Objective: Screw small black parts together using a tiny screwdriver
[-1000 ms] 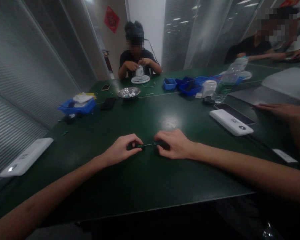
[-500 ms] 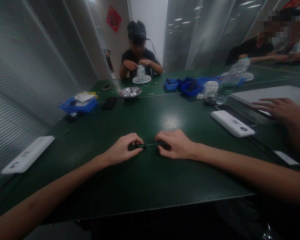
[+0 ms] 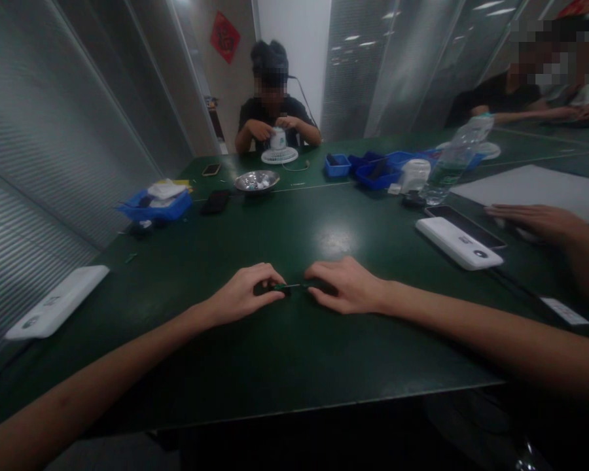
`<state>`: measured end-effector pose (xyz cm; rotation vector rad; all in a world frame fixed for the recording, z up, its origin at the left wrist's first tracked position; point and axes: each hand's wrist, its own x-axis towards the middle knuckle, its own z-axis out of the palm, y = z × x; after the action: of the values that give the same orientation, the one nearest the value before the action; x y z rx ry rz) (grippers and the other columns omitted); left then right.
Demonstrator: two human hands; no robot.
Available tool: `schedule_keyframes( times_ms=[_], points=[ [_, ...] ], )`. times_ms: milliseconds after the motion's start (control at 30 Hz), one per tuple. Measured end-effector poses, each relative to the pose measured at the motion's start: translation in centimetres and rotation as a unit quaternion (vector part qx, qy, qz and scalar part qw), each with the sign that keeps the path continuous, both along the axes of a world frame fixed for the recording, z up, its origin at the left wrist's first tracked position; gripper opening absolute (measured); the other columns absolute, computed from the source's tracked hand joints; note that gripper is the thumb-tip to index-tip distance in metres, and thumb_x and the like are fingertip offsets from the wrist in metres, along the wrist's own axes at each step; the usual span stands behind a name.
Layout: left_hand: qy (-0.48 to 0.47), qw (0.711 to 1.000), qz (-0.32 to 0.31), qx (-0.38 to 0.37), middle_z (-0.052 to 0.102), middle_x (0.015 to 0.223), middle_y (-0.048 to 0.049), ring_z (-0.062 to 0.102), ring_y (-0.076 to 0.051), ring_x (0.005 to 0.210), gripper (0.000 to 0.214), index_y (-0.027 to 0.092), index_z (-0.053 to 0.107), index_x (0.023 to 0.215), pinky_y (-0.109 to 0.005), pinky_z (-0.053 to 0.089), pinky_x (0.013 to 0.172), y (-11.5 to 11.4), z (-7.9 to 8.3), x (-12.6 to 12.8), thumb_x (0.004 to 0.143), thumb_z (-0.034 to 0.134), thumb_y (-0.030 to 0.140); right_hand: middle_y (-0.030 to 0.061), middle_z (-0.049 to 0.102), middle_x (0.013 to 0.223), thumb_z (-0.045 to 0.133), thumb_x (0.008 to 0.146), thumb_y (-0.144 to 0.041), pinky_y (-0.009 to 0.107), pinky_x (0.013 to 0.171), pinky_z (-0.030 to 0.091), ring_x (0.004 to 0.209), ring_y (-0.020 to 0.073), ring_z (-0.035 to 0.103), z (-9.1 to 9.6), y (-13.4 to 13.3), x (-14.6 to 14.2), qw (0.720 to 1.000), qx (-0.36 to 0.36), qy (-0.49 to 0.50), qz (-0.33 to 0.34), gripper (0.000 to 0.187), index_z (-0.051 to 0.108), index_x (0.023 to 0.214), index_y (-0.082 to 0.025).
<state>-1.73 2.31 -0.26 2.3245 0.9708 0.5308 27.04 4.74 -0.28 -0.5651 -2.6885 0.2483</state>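
Low over the front of the green table (image 3: 255, 373), a thin metal shaft (image 3: 292, 285) spans the small gap between my two hands. It looks like part of a small screwdriver. My left hand (image 3: 248, 293) pinches its dark green and black end (image 3: 279, 286) between thumb and fingers. From the other side, my right hand (image 3: 346, 284) is closed with curled fingers around the opposite end, where a bit of dark green shows. Most of that end is hidden, and the fine detail is too small to make out.
White power banks (image 3: 459, 243) (image 3: 59, 302) with cables lie on either side. Farther back are a metal bowl (image 3: 256, 182), blue trays (image 3: 160, 204) (image 3: 337, 165), and a plastic bottle (image 3: 454, 163). A co-worker opposite handles a white fan (image 3: 279, 147). Another person's hand (image 3: 537, 221) rests at right.
My hands stay almost in place, with the dark green piece in my left fingers slightly turned. The other person's hand at right has shifted left and lower.
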Motion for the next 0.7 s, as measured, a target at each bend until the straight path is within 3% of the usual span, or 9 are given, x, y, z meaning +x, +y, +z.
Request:
schedule_keyframes(
  times_ms=[400,700],
  points=[
    [-0.014,1.000,-0.012,-0.012,0.064,0.099,-0.0061,0.058,-0.018,0.088,0.018,0.018,0.069,0.106,-0.030,0.046,0.076,-0.13,-0.12,0.40,0.094,0.067,0.032,0.0039,0.064,0.090,0.047,0.104,-0.038,0.026,0.056,0.033,0.063,0.0118,0.050,-0.04,-0.06,-0.07,1.000,0.005,-0.017,0.024,0.028,0.056,0.115,-0.014],
    [-0.005,1.000,-0.014,-0.010,0.064,0.101,-0.0073,0.059,-0.019,0.089,0.021,0.018,0.068,0.108,-0.031,0.047,0.078,-0.05,-0.01,0.31,0.094,0.065,0.033,0.0046,0.066,0.091,0.049,0.104,-0.038,0.025,0.057,0.034,0.062,0.0113,0.053,-0.13,-0.06,-0.15,1.000,-0.001,0.021,-0.018,0.028,0.057,0.115,-0.014]
  ],
)
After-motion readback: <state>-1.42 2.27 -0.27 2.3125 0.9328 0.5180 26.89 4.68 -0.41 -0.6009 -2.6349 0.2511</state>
